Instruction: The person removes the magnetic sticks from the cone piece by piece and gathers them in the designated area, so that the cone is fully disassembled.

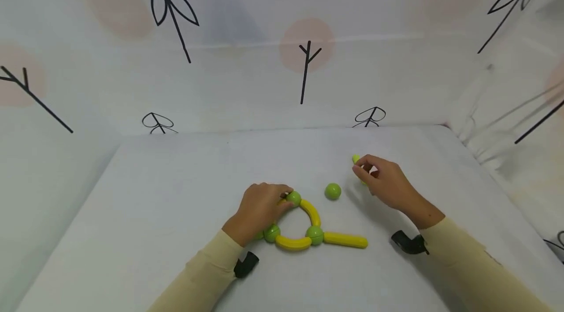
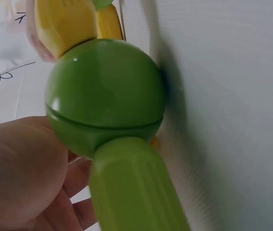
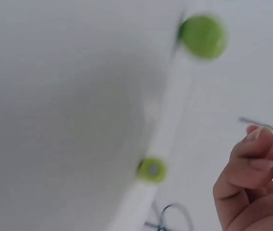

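On the white table, yellow curved rods (image 1: 311, 212) and green balls (image 1: 315, 235) form a ring. A straight yellow rod (image 1: 345, 240) sticks out of it to the right. My left hand (image 1: 262, 209) pinches the ring's top green ball (image 1: 294, 198) between thumb and fingers. Close up in the left wrist view, another green ball (image 2: 107, 91) joins a light green rod (image 2: 134, 187). Above the far-right part of the table, my right hand (image 1: 385, 182) has loosely bent fingers with nothing between them. Near it a short light green rod (image 3: 151, 170) lies on the table, apart from the fingers.
A loose green ball (image 1: 333, 191) lies between the ring and my right hand. Behind the table (image 1: 176, 170) hangs a pale cloth wall (image 1: 246, 82) with line drawings. Dark wrist-camera pieces (image 1: 410, 242) sit under both sleeves.
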Demonstrator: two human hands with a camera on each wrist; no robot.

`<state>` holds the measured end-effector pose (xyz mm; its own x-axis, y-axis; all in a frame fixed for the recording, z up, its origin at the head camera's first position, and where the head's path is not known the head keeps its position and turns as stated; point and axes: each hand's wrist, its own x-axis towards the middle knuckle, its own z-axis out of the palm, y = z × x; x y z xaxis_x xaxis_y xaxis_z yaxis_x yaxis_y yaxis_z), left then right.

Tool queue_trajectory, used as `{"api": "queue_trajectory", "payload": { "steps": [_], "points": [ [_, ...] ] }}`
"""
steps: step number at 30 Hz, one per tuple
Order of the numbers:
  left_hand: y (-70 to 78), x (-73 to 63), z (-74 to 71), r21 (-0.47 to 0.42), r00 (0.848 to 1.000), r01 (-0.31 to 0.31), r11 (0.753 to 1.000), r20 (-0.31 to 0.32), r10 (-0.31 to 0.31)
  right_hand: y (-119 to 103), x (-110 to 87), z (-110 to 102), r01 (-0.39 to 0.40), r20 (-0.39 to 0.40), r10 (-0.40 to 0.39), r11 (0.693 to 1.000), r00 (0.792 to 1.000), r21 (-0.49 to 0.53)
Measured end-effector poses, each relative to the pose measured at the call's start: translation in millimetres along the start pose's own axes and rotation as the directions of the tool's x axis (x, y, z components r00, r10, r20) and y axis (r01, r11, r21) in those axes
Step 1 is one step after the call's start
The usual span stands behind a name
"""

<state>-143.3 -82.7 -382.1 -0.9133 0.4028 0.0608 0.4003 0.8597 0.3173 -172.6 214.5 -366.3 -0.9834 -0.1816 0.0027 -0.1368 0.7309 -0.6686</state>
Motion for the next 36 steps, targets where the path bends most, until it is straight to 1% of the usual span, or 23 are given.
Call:
{"api": "queue_trajectory", "payload": {
  "steps": [3,5,6,8,10,12,13,15,17,20,23,25,29,33,36],
  "points": [
    [2.6,2.3,1.4,0.034,1.0,-0.024,0.999,0.005,0.024,-7,-20.5,4,0.032,0.039,-0.036,0.995,0.999,0.09],
    [5.0,2.5,1.6,0.064,0.999,-0.035,0.997,-0.013,0.036,-10,-29.0,7,0.075,0.079,-0.086,0.988,0.993,0.133],
    [6.6,1.9,1.2,0.071,0.999,-0.038,0.997,-0.025,0.04,-12,-31.6,8,0.102,0.107,-0.119,0.983,0.987,0.151],
    [10.0,0.0,0.3,0.075,0.997,-0.052,0.996,-0.06,0.056,-13,-34.1,12,0.17,0.161,-0.198,0.971,0.967,0.171],
    [13.9,-2.5,-1.3,0.063,0.992,-0.088,0.994,-0.087,0.093,-14,-34.6,16,0.234,0.215,-0.269,0.957,0.939,0.174],
    [17.9,-5.0,-2.7,0.047,0.984,-0.147,0.988,-0.096,0.151,-13,-34.4,21,0.281,0.275,-0.322,0.943,0.906,0.178],
    [19.9,-6.1,-3.2,0.041,0.979,-0.181,0.983,-0.091,0.185,-13,-34.3,23,0.296,0.305,-0.338,0.939,0.89,0.178],
    [23.6,-8.0,-4.5,0.026,0.969,-0.238,0.971,-0.057,0.239,-12,-34.0,27,0.303,0.365,-0.35,0.936,0.863,0.18],
    [26.9,-9.2,-4.6,0.011,0.96,-0.279,0.96,-0.013,0.279,-11,-33.9,29,0.305,0.416,-0.354,0.935,0.838,0.183],
    [31.7,-11.0,-4.9,-0.017,0.953,-0.296,0.955,0.06,0.297,-11,-34.5,30,0.31,0.475,-0.36,0.933,0.803,0.183],
    [34.5,-12.3,-2.6,-0.02,0.945,-0.313,0.95,0.097,0.313,-11,-35.4,31,0.317,0.512,-0.365,0.931,0.778,0.182],
    [35.5,-13.8,-0.1,-0.023,0.94,-0.325,0.946,0.105,0.325,-11,-36.0,32,0.314,0.529,-0.36,0.932,0.768,0.179],
    [37.4,-15.6,5.8,-0.031,0.933,-0.342,0.939,0.103,0.344,-10,-36.3,32,0.315,0.556,-0.346,0.936,0.756,0.155],
    [39.7,-16.7,8.2,-0.018,0.932,-0.348,0.937,0.106,0.348,-10,-36.7,33,0.318,0.579,-0.338,0.938,0.742,0.14],
    [41.1,-17.3,8.3,-0.01,0.932,-0.345,0.939,0.114,0.344,-10,-37.3,33,0.314,0.588,-0.335,0.939,0.736,0.143]
  ]
}}
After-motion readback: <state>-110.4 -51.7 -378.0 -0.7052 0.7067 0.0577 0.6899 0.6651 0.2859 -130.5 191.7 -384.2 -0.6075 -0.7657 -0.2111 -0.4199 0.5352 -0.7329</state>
